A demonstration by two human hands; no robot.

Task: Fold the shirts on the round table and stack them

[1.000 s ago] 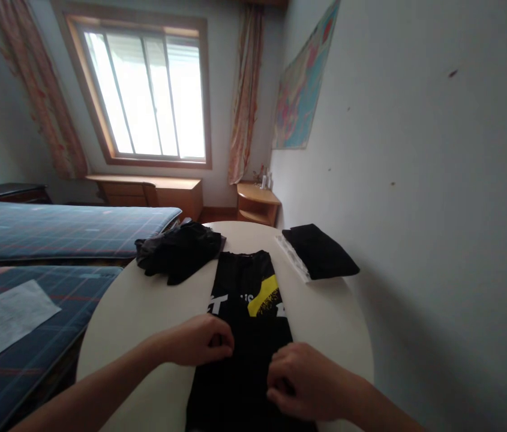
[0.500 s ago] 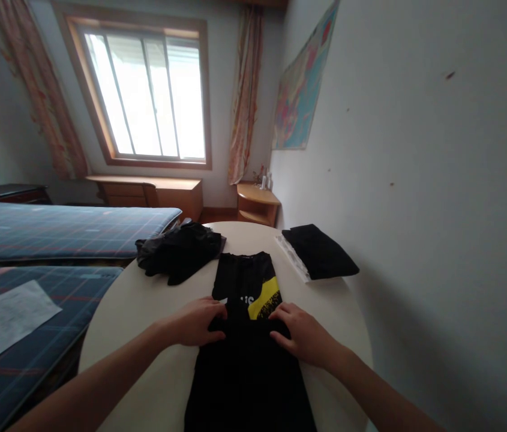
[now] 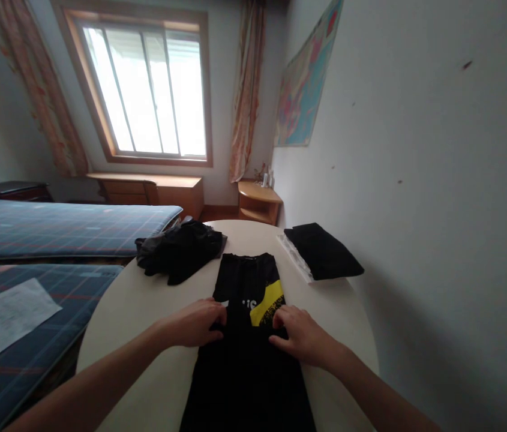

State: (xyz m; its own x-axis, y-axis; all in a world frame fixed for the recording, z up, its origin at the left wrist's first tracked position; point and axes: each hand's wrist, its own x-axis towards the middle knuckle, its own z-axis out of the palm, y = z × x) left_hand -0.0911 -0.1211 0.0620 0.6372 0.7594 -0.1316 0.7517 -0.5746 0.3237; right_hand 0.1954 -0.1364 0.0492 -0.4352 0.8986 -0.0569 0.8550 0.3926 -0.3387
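A black T-shirt [image 3: 248, 381] with a yellow patch and white lettering lies lengthwise on the round table [image 3: 120, 336], narrowed into a long strip with its neckline at the far end. My left hand [image 3: 201, 321] grips its left edge about midway, fingers curled over the cloth and thumb on the near side. Opposite it, my right hand [image 3: 298, 333] pinches the right edge just below the yellow patch. Between the hands a fold or edge of plain black cloth crosses the print. The fingertips are partly hidden in the dark fabric.
A crumpled heap of dark clothes [image 3: 181, 249] sits at the table's back left. Folded black cloth [image 3: 325, 252] rests over something white at the back right. Two plaid mattresses [image 3: 68, 231] stand left, one bearing a paper sheet [image 3: 10, 321]. A white wall [image 3: 437, 240] runs along the right.
My hands keep their hold at the shirt's middle; the right fingers look slightly more curled. The view has shifted a little, and the shirt otherwise looks the same.
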